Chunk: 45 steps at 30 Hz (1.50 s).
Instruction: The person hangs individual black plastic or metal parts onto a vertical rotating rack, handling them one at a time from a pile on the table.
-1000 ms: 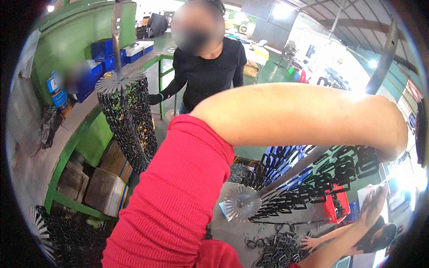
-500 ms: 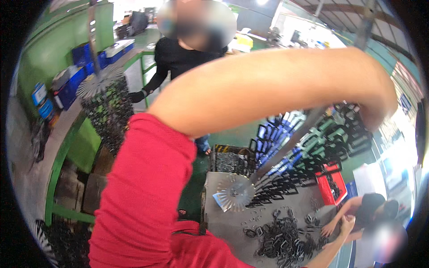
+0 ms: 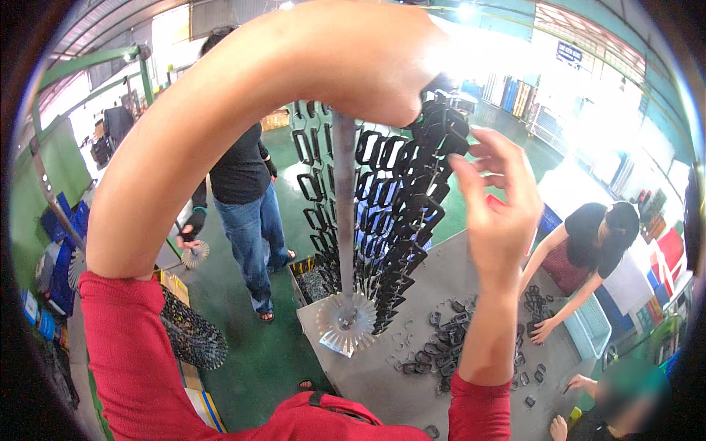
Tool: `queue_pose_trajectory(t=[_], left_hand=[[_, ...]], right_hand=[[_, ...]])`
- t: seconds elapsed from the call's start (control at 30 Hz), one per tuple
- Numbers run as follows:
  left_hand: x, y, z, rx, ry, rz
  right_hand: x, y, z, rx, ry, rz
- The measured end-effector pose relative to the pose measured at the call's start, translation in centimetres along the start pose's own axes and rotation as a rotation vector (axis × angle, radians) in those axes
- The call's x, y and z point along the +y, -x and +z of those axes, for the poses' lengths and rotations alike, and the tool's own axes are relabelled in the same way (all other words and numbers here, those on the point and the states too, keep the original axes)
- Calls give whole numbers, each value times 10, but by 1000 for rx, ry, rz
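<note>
My left arm, in a red sleeve, arches over the upright metal pole [image 3: 343, 191]. My left hand [image 3: 397, 92] is at the top of a rack of hanging black rectangular frames [image 3: 423, 198]; glare and the frames hide its fingers. Raised on the rack's right side, my right hand [image 3: 504, 187] has its thumb and fingertips closed on a black rectangular frame [image 3: 456, 142] near the top. A slotted, fan-like metal disc [image 3: 347, 323] sits low on the pole. Loose black frames [image 3: 445, 334] lie heaped on the grey table [image 3: 368, 371] below.
Beyond the rack, a person in a black top and jeans [image 3: 246, 209] stands on the green floor. Another person [image 3: 588, 242] reaches across the table's right side, beside a light blue basket [image 3: 592, 323]. A third person's hands [image 3: 570, 404] are at lower right. A second loaded rack [image 3: 191, 327] hangs at left.
My right hand has risen from low over the table to the hanging frames. My left arm now arches higher, and the view has swung, bringing the rack toward the middle.
</note>
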State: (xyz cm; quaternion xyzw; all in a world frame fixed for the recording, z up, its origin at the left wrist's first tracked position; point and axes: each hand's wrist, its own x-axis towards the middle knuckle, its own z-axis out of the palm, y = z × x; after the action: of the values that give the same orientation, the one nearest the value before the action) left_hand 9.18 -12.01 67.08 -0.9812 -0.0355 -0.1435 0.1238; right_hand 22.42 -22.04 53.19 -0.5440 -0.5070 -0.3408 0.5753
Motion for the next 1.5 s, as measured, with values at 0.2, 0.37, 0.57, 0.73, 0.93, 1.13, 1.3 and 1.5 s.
queue_pose_trajectory(t=[0.2,0.37,0.57,0.73,0.93,1.13,1.3,1.5], left_hand=[[-11,3,8,134,-32,102],[-10,5,12,192,-52,139],[-13,7,10,120,-57,78],[-9,11,10,137,-17,91],[-11,16,14,175,-37,43],[-32,19,20,270,23,227],[-34,26,18,294,31,370],[-15,26,5,147,64,310]], right_hand=[[0,-9,32,10,71,23],[6,-6,45,106,-101,43],[11,-12,33,-106,-662,381],[38,-17,19,-417,-1154,467],[79,3,-12,-282,-1289,551],[157,29,-105,-140,-487,746],[244,113,-189,-1,-49,965],[294,188,-213,-292,513,879]])
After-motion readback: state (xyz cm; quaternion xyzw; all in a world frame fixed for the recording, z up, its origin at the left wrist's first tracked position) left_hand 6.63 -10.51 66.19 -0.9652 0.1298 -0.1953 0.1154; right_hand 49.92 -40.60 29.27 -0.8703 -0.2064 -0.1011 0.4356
